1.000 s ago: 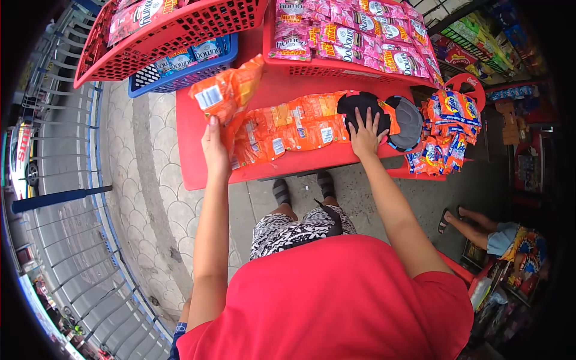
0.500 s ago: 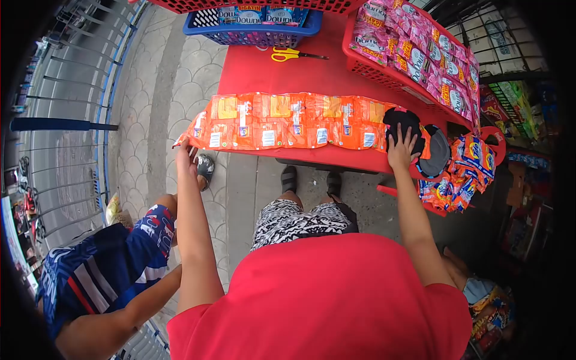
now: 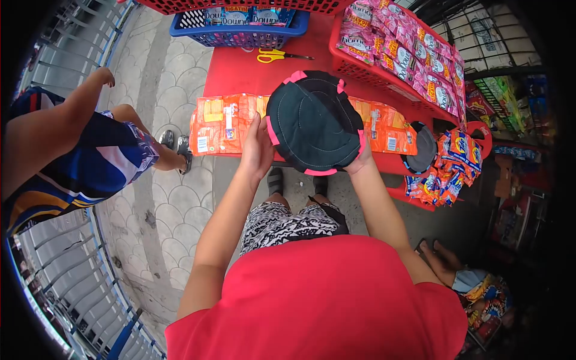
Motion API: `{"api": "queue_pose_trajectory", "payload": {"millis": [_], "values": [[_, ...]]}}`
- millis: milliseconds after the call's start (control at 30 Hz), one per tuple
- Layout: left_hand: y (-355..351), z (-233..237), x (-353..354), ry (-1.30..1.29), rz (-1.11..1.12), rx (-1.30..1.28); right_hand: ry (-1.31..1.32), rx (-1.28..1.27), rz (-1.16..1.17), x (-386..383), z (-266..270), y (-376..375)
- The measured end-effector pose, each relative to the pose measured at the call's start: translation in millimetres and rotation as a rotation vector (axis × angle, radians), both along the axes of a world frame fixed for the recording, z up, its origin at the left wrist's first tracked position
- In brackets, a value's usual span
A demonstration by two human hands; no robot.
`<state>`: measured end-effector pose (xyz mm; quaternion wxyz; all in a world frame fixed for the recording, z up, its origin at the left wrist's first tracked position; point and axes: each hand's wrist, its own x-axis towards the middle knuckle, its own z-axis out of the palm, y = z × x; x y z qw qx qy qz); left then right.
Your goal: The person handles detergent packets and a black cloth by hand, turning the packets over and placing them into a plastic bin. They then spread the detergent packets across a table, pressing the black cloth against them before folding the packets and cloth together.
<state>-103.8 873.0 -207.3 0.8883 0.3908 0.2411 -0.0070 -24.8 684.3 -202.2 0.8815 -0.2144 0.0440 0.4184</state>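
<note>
At the upper left of the frame, a perforated blue plastic basket [image 3: 240, 38] holds blue Downy sachets [image 3: 270, 16]; at the upper right, a red plastic basket [image 3: 363, 69] is heaped with glossy pink Downy sachets [image 3: 414, 57]. At the centre, the left hand [image 3: 257, 150] and right hand [image 3: 361, 161] grip opposite edges of a round cloth pad [image 3: 315, 123], black, stitched in curved lines, with bright pink patches along its rim. Behind it, a crinkly orange sachet strip [image 3: 225, 123] lies across the red table [image 3: 234, 72].
</note>
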Motion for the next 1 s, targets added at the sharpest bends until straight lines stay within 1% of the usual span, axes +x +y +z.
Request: {"api": "queue_pose_trajectory", "payload": {"millis": [67, 100, 133, 200, 233, 267, 300, 333, 400, 433, 467, 500, 533, 567, 600, 633, 700, 733, 767, 833, 867, 933, 1000], "values": [[-12, -2, 1, 0.027, 0.015, -0.384, -0.105, 0.186, 0.098, -7, 2, 9], [-16, -2, 2, -0.038, 0.031, -0.608, -0.091, -0.507, 0.021, -12, 20, 17], [-18, -8, 6, -0.118, 0.062, -0.567, -0.399, -0.715, -0.03, -12, 26, 27], [-10, -16, 8, -0.204, 0.097, -0.532, -0.755, -1.024, -0.016, -7, 33, 21], [-1, -23, 9, -0.221, 0.12, -0.471, -0.752, -1.027, -0.018, -2, 30, 13], [12, -30, 9, -0.238, 0.146, -0.405, -0.789, -1.098, -0.112, 5, 24, 1], [29, -41, 8, -0.243, 0.176, -0.286, -0.824, -1.168, -0.207, 12, 16, -12], [45, -55, 9, -0.244, 0.201, -0.15, -0.822, -1.171, -0.211, 23, 2, -29], [76, -92, 6, -0.247, 0.238, 0.289, -1.281, -1.821, -0.158, 38, -33, -66], [74, -78, 8, -0.271, 0.244, 0.427, -1.281, -1.826, -0.156, 39, -41, -76], [61, -67, 9, -0.363, 0.263, 0.212, -1.221, -2.062, -0.015, 41, -50, -85], [37, -37, 21, -0.303, 0.043, 0.83, -1.145, -2.288, 0.137, 43, -59, -91], [12, -7, 34, -0.248, -0.088, 1.456, -1.148, -2.284, 0.149, 43, -71, -99], [-20, -25, 40, -0.111, -0.246, 1.701, -1.123, -2.262, 0.226, 43, -83, -105], [-47, -48, 45, -0.101, -0.348, 1.795, -1.101, -2.235, 0.298, 44, -91, -107], [-67, -81, 46, -0.117, -0.425, 1.904, -1.11, -2.224, 0.305, 43, -96, -105], [-77, -83, 50, -0.064, -0.36, 1.878, -1.003, -2.237, 0.351, 41, -100, -104], [-78, -84, 50, -0.058, -0.323, 1.861, -1.006, -2.234, 0.363, 43, -101, -105], [-77, -86, 45, -0.045, -0.339, 1.854, -1.004, -2.239, 0.379, 40, -104, -107], [-62, -89, 44, -0.077, -0.285, 1.915, -0.978, -2.22, 0.399, 40, -103, -107], [-50, -90, 41, -0.035, -0.259, 1.915, -0.977, -2.217, 0.396, 40, -103, -105], [-26, -83, 29, 0.086, -0.307, 2.059, -0.979, -2.23, 0.403, 40, -103, -106], [0, -74, 16, 0.28, -0.207, 2.085, -0.988, -2.233, 0.404, 40, -102, -107]]}}
